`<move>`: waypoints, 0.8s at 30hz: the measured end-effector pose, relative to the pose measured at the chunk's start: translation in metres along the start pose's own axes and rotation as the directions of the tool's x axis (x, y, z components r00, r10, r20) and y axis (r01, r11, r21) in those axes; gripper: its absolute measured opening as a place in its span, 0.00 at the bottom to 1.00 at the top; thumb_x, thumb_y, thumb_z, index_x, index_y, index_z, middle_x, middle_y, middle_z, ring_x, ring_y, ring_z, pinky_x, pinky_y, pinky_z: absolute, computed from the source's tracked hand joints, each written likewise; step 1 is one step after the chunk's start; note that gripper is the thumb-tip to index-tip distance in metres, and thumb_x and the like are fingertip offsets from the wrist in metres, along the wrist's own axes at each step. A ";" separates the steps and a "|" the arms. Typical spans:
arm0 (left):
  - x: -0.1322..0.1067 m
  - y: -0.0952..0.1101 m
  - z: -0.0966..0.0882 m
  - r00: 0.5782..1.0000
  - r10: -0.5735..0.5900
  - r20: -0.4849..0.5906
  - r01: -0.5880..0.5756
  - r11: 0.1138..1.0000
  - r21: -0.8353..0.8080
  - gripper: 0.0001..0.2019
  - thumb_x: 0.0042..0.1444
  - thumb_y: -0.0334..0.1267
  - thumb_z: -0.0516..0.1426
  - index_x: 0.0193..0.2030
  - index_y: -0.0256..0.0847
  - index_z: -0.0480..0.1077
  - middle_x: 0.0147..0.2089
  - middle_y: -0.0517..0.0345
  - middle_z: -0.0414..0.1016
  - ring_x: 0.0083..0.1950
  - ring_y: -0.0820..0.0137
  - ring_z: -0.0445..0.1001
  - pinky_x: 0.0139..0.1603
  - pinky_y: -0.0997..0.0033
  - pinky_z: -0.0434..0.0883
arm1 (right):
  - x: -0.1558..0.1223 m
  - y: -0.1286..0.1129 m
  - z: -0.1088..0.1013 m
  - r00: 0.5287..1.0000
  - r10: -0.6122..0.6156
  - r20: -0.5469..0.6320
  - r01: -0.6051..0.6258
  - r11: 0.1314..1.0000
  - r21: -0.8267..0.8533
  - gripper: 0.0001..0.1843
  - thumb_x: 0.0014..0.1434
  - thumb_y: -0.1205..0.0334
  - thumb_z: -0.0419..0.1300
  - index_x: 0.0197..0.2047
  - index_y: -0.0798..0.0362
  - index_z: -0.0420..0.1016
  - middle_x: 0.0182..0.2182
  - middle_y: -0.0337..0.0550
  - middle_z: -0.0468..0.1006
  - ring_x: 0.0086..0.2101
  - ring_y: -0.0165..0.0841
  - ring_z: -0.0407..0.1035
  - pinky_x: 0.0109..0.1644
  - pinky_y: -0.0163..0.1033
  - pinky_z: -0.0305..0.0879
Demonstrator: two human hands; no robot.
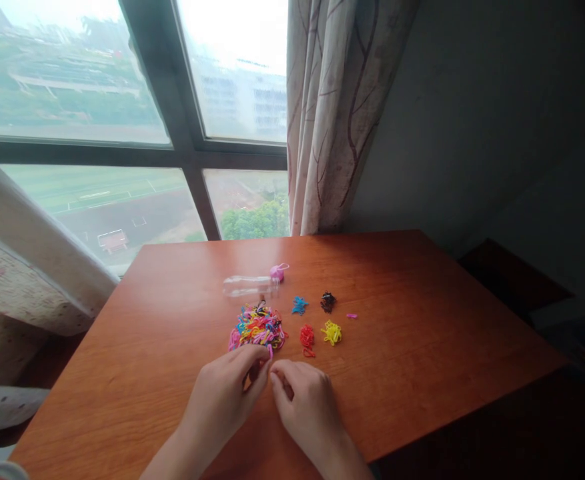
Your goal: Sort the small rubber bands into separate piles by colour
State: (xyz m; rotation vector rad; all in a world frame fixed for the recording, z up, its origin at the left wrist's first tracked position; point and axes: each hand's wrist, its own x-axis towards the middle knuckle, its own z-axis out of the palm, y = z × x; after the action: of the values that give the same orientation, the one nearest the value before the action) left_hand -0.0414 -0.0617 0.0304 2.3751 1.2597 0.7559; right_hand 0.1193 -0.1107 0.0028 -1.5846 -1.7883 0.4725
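A heap of mixed coloured rubber bands (257, 327) lies on the wooden table (422, 320). My left hand (225, 397) and my right hand (305, 403) meet just in front of the heap, fingers pinched together around a small pink band (270, 351). Right of the heap sit small sorted piles: blue bands (299, 305), black bands (327, 301), red bands (307, 338) and yellow bands (331, 332). A single pink band (351, 316) lies further right. A clear plastic bottle (249, 285) lies on its side behind the heap, its pink cap (277, 271) beside it.
A window (122, 100) with a dark frame stands behind the table. A patterned curtain (337, 113) hangs at the back right, and another cloth (17, 267) drapes at the left. A dark wall and low furniture (512, 273) are to the right.
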 end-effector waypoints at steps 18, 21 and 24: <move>0.004 0.012 0.000 0.979 -0.136 0.154 0.187 0.903 -0.386 0.09 0.60 0.39 0.54 0.33 0.39 0.72 0.24 0.64 0.68 0.24 0.75 0.62 0.25 0.78 0.61 | 0.000 0.005 -0.005 0.989 0.091 -0.119 -0.056 0.960 0.274 0.09 0.64 0.63 0.55 0.39 0.50 0.78 0.28 0.38 0.78 0.26 0.30 0.70 0.31 0.31 0.61; -0.002 0.008 0.001 0.978 -0.154 0.142 0.196 0.908 -0.370 0.09 0.61 0.39 0.53 0.36 0.40 0.73 0.26 0.63 0.71 0.25 0.74 0.65 0.26 0.78 0.63 | 0.000 0.015 -0.015 0.984 0.080 -0.158 -0.054 0.986 0.160 0.12 0.66 0.60 0.53 0.39 0.50 0.78 0.29 0.40 0.79 0.27 0.31 0.71 0.33 0.32 0.62; -0.009 0.003 0.001 0.984 -0.145 0.103 0.171 0.931 -0.323 0.08 0.61 0.38 0.53 0.36 0.41 0.73 0.26 0.63 0.72 0.25 0.74 0.67 0.27 0.78 0.65 | 0.004 0.042 -0.038 0.967 0.101 -0.233 -0.102 0.995 0.010 0.14 0.67 0.58 0.52 0.41 0.52 0.79 0.30 0.43 0.81 0.28 0.32 0.73 0.35 0.33 0.63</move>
State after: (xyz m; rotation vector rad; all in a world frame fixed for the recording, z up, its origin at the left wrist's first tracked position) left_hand -0.0431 -0.0711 0.0286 1.9898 1.1715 0.7506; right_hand 0.1755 -0.1056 0.0018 -1.6653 -1.5373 0.3157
